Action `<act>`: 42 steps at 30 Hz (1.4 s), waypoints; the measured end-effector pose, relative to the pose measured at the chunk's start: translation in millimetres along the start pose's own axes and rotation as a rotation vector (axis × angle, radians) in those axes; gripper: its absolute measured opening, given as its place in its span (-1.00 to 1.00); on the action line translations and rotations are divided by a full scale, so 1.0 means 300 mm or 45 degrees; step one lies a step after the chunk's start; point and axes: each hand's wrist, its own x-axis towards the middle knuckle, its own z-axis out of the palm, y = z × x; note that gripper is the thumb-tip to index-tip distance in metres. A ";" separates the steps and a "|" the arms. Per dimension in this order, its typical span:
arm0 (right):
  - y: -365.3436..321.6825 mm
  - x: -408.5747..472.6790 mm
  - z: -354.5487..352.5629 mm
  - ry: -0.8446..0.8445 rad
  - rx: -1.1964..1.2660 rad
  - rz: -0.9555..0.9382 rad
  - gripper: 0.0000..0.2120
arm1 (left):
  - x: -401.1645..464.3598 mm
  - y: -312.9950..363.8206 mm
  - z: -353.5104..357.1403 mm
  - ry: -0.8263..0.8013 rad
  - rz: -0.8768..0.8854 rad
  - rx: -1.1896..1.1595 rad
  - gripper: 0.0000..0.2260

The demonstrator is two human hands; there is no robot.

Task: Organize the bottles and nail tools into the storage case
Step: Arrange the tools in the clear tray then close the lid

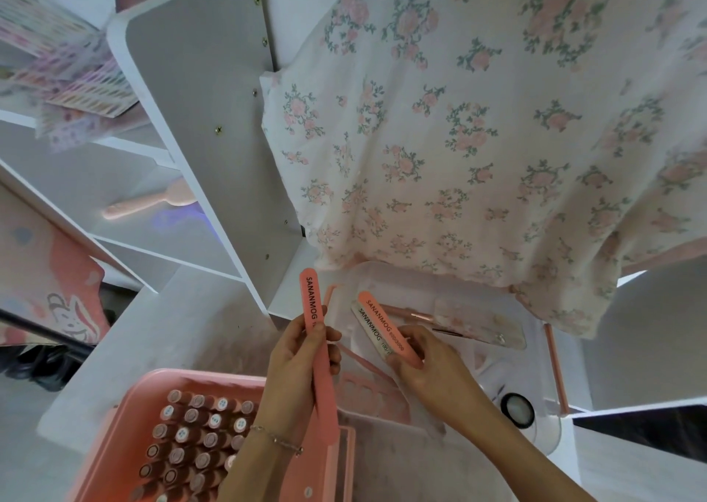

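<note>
Fingers of the left hand (296, 352) are curling round a long pink nail file (318, 352), pinching it near its top half so it is standing almost upright. A thin bracelet (276, 439) is sitting on that wrist. The right hand (428, 360) is pinching two shorter files together, a pink file (382, 325) lying on top of a white file (369, 327), and both are tilting up and to the left. All three files are showing the word SANANMOG. Just below the left hand, a pink storage case (114, 440) is sitting with many nail polish bottles (195, 436) standing in rows inside it, caps up. Behind the right hand, a clear tray (535, 352) is holding rose-gold tools (421, 316), which are lying flat. A round clear jar (516, 409) is sitting near the right wrist. Farther out, a flowery cloth (478, 119) is hanging over the top right. On the left, a white shelf (199, 119) is holding a pink brush (149, 199), and colourful sticker sheets (69, 69) are lying higher up.
</note>
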 end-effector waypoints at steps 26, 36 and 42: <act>-0.175 -0.076 0.049 0.429 0.591 -0.199 -0.74 | -0.017 0.033 0.094 -0.125 -0.105 -0.579 -0.67; -0.166 -0.094 0.085 0.349 0.381 -0.450 -0.71 | -0.018 0.035 0.090 -0.014 -0.021 -0.558 -0.74; -0.134 -0.109 0.077 0.269 0.375 -0.384 -0.78 | -0.005 0.047 0.068 0.088 0.050 -0.595 -0.77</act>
